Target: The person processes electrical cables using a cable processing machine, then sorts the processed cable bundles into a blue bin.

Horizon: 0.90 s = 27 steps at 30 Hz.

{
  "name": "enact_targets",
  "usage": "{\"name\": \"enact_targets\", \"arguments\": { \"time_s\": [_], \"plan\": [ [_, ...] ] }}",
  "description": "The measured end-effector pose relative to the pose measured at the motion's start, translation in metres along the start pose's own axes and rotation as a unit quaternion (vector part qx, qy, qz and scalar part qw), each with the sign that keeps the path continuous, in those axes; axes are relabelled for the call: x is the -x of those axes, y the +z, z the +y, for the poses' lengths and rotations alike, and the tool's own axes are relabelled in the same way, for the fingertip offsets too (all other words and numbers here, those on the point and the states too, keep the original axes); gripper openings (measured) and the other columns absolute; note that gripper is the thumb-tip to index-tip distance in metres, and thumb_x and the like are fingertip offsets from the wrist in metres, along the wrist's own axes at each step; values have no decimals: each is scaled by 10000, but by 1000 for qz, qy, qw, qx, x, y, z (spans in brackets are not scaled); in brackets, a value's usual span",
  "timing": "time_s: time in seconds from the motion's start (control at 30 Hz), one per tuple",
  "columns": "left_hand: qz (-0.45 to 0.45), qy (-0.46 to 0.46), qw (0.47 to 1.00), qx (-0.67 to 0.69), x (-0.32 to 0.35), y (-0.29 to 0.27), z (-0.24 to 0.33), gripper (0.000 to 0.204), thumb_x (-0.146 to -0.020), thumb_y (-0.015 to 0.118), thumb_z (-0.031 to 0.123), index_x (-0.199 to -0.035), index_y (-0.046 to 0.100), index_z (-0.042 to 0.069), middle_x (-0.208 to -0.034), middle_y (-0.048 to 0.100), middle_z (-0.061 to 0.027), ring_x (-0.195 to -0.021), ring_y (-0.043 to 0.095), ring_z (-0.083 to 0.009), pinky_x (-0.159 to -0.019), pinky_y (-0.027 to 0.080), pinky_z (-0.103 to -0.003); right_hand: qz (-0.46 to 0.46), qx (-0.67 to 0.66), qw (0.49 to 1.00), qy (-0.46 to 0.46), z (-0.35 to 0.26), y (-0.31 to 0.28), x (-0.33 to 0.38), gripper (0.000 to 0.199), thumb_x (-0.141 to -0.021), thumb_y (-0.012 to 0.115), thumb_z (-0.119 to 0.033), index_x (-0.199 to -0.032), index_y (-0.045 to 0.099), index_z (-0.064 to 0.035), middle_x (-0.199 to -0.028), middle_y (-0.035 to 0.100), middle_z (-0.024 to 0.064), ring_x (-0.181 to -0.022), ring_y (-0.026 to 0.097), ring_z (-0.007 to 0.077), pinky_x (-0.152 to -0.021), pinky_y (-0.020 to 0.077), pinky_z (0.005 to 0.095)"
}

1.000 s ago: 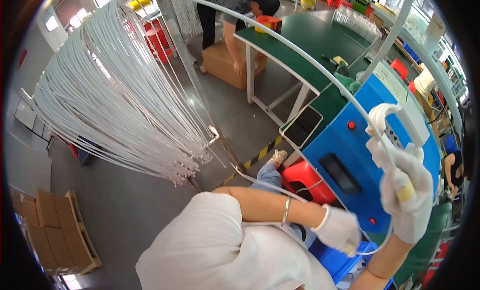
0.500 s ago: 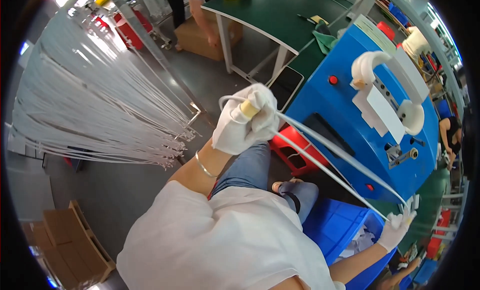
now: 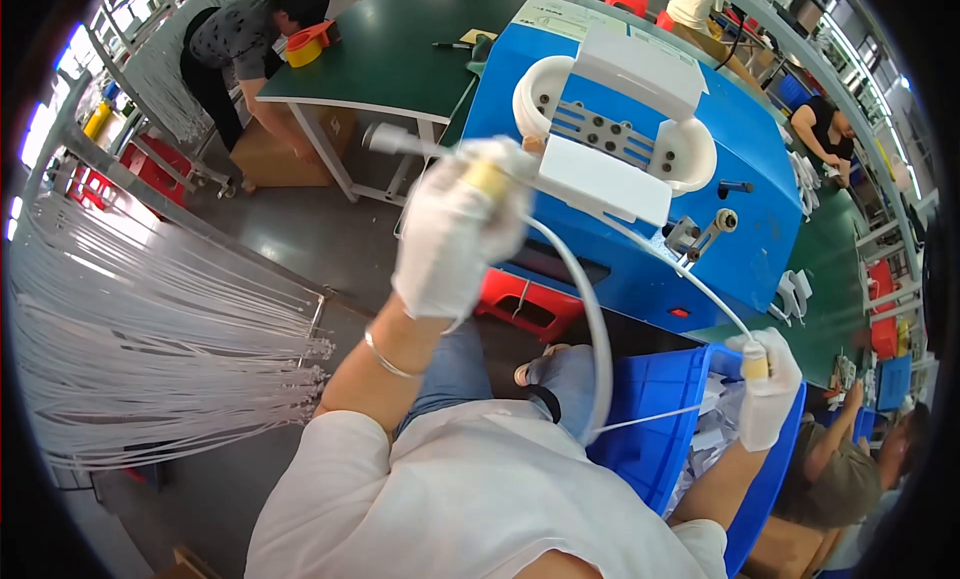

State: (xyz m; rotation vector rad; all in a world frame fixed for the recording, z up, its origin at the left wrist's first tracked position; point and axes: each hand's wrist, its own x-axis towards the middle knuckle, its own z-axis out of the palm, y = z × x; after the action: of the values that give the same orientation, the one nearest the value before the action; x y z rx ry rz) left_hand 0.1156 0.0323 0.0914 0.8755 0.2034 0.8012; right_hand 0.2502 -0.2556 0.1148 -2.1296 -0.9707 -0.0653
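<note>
Both hands wear white gloves. My left hand [image 3: 465,229], blurred by motion and with a yellow band on one digit, is closed round a white cable [image 3: 598,319]; a pale connector end [image 3: 392,139] sticks out past its fingers. From there the cable droops in a loop before my body. My right hand [image 3: 770,389], above the blue bin, is closed on a cable length [image 3: 705,287] running up toward the machine's front. The blue machine [image 3: 750,149] carries a winding head with white curved formers [image 3: 690,159] and a slotted metal plate [image 3: 598,129].
White scraps [image 3: 708,429] fill the blue bin [image 3: 650,419]. A red stool [image 3: 530,309] stands under the machine. Many white cables [image 3: 150,369] hang from a rack at left. Beyond a green table [image 3: 390,49], a co-worker bends over a cardboard box [image 3: 325,139]; others sit at right.
The view has swung round toward the machine. The cable, stretched taut between my hands before, now hangs slack in a loop. My right hand has risen from beyond the bin to above it.
</note>
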Motion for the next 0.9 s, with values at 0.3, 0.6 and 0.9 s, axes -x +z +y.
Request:
{"name": "enact_targets", "arguments": {
  "time_s": [0.3,0.6,0.9],
  "plan": [
    [-5,20,985,-171,-31,-9,34,183,-899,615,147,-963,590,-23,-691,582,-35,-475,415,-9,-408,295,-138,114,-76,980,146,43,-15,7,206,-916,556,-167,-828,620,8,-692,471,-21,-602,377,55,-542,277,208],
    [38,41,958,-282,-33,3,22,116,-874,626,54,-941,558,-12,-811,642,-73,-673,597,-62,-529,450,-161,109,-22,988,109,54,-21,0,227,-937,537,-183,-815,594,0,-731,558,-14,-589,403,36,-525,291,190],
    [23,229,892,-388,-33,-4,4,172,-869,641,64,-1013,563,12,-791,613,-20,-691,559,-55,-617,468,-189,174,157,972,-24,68,-75,-86,155,-888,543,-112,-844,634,5,-764,600,17,-696,525,81,-648,410,218]
  ]
}}
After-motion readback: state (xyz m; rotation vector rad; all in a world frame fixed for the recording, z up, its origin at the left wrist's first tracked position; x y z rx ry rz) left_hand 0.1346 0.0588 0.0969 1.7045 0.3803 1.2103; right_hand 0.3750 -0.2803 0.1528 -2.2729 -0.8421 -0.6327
